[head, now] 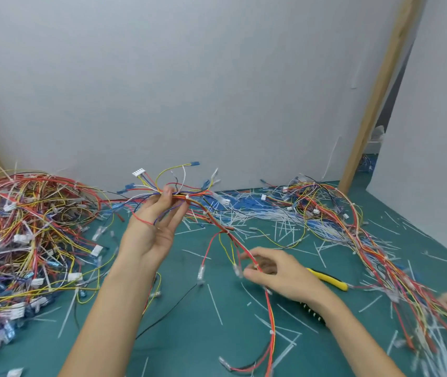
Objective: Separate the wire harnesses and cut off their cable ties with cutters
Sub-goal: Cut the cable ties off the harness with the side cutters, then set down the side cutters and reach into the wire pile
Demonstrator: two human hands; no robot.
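Pinching a wire harness (189,197) between thumb and fingers is the left hand (151,229). The right hand (279,273) pinches its trailing red wires.

Green-matted worktop (184,349): backed by a grey wall panel (216,91), with a slanted wooden post (380,91) at the back right.

Tangled pile of multicoloured wire harnesses (26,240): laid at the left.

Long multicoloured harness bundle (352,227): spread down the right side.

Cut white plastic cable ties (284,227): scattered between them.

Yellow-handled cutters (328,278): laid just behind the right hand (274,270).

Single multicoloured wire harness (189,198): held above the centre by the left hand (154,227) behind and the right hand in front.
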